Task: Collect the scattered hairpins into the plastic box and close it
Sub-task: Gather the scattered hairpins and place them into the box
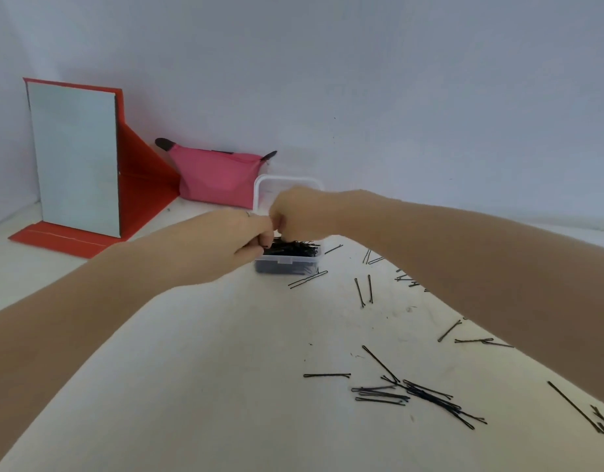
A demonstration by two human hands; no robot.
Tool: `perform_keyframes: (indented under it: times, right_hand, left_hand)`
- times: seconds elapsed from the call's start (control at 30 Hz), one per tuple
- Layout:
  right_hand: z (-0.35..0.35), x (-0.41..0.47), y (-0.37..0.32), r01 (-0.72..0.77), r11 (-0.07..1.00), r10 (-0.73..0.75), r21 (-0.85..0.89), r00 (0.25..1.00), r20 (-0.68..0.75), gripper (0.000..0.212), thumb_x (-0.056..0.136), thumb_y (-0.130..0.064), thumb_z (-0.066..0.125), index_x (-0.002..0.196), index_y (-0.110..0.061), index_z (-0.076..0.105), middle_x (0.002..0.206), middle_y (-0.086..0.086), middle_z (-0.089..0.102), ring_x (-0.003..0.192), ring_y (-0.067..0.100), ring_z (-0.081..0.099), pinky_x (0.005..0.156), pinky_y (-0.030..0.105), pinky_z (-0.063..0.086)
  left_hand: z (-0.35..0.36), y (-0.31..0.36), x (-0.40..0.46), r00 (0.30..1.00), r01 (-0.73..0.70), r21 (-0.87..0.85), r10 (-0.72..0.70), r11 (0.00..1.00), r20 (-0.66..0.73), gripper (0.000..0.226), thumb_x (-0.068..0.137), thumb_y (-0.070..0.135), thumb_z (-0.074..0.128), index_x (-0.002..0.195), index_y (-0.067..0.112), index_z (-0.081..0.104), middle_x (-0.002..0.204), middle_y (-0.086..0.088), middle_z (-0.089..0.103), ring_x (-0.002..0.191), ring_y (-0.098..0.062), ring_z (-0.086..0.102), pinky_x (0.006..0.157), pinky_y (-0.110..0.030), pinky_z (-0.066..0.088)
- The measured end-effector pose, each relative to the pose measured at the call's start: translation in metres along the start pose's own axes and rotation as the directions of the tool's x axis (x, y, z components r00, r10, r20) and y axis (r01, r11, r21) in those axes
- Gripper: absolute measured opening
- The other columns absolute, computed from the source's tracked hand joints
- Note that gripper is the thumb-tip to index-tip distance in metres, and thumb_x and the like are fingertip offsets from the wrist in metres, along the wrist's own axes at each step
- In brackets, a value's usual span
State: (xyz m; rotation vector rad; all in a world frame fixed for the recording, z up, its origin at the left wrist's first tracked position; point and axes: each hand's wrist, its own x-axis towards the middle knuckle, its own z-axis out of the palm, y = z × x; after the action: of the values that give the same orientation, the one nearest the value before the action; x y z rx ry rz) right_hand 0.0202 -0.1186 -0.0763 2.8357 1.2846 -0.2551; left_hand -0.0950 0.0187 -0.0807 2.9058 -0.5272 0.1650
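Both hands meet over the open box [287,264], so the step in hand looks like dropping a batch of pins into it. The right hand [299,214] is curled into a fist just above the heap inside; whether it pinches any pins cannot be told. The left hand [249,238] grips the box's near-left corner, steadying it. The lid [259,189] stands up behind the hands. Many hairpins [419,395] lie on the counter [208,386], nearer the person and to the right. Next calls for reaching back to gather that cluster.
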Motion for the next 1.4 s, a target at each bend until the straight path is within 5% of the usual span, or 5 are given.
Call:
perform_keyframes:
  times: [0.13,0.27,0.47,0.8,1.4]
  right_hand:
    - [-0.012,-0.022,0.018,-0.030,0.978,0.050,0.207,0.995,-0.090,0.028,0.090,-0.008,0.054,0.109,-0.019,0.071,0.106,-0.009,0.068,0.089,0.009,0.057,0.070,0.016,0.044]
    - [-0.014,-0.046,0.042,-0.101,0.907,0.166,0.408,0.978,-0.129,0.023,0.088,-0.007,0.056,0.102,-0.018,0.071,0.097,-0.001,0.072,0.069,0.006,0.055,0.040,0.008,0.038]
    - [0.000,-0.064,0.061,-0.142,0.846,0.245,0.513,0.959,-0.140,0.026,0.086,-0.006,0.054,0.091,-0.024,0.071,0.081,-0.010,0.069,0.065,-0.002,0.057,0.074,0.025,0.051]
    - [0.028,-0.077,0.051,-0.145,0.859,0.234,0.491,0.964,-0.125,0.038,0.094,-0.006,0.044,0.119,-0.025,0.065,0.114,-0.009,0.066,0.109,0.012,0.060,0.079,0.024,0.049]
    - [0.050,-0.150,0.048,-0.125,0.877,0.180,0.464,0.981,-0.077,0.033,0.090,-0.018,0.055,0.119,-0.032,0.062,0.106,-0.010,0.060,0.094,0.011,0.060,0.080,0.027,0.051]
  left_hand:
    - [-0.001,-0.012,0.023,1.000,0.017,-0.016,-0.017,1.000,0.000,0.009,0.092,0.017,0.055,0.091,0.026,0.056,0.073,0.012,0.056,0.065,0.000,0.055,0.059,-0.011,0.038]
    - [0.003,-0.012,0.048,1.000,-0.006,-0.120,0.008,0.993,0.014,0.015,0.089,0.014,0.058,0.087,0.029,0.057,0.075,0.009,0.062,0.066,-0.006,0.059,0.059,-0.014,0.042]
    - [0.002,-0.003,0.066,0.999,-0.027,-0.256,0.016,0.966,-0.048,0.011,0.086,0.010,0.060,0.089,0.020,0.062,0.077,0.006,0.067,0.069,-0.005,0.064,0.063,-0.021,0.048]
    - [0.042,-0.012,0.053,0.997,-0.023,-0.170,0.010,0.985,-0.074,0.018,0.085,0.014,0.063,0.091,0.029,0.071,0.089,0.015,0.062,0.083,-0.003,0.060,0.078,-0.033,0.051]
    - [0.045,0.046,0.030,0.943,-0.068,-0.196,-0.001,0.978,-0.332,0.012,0.090,0.017,0.056,0.095,0.027,0.059,0.095,0.015,0.056,0.083,-0.007,0.055,0.075,-0.036,0.052]
